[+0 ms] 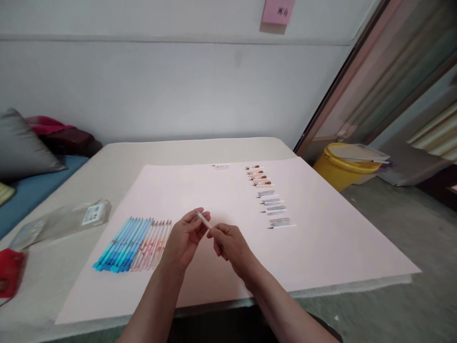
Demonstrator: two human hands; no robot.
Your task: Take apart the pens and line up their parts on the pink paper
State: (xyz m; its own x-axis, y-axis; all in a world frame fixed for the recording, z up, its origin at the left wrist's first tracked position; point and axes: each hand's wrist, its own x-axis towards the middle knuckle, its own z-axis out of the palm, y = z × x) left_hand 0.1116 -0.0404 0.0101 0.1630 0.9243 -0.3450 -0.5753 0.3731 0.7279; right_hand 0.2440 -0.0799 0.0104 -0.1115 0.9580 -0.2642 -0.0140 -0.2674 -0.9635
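Bare forearms lead up to the two hands: the left hand (187,233) pinches one end of a whitish pen barrel (203,219) between thumb and fingers, while the right hand (230,244) grips its near end, thumb against a curled forefinger. Both meet over the pink sheet (328,247); whether the barrel is fully assembled cannot be told.

From the hands, toward 9 o'clock, blue pens (123,245) lie side by side, with pink-and-white pens (152,247) beside them; these look finished. Between 1 and 2 o'clock, brown-patterned pieces (262,184) and greyish pieces (276,208) lie in a column, each apparently paired with a dark-tipped white refill, so these seem left to handle. One pinkish piece (222,167) lies alone near 12 o'clock, also beside a refill. The held barrel seems midway.
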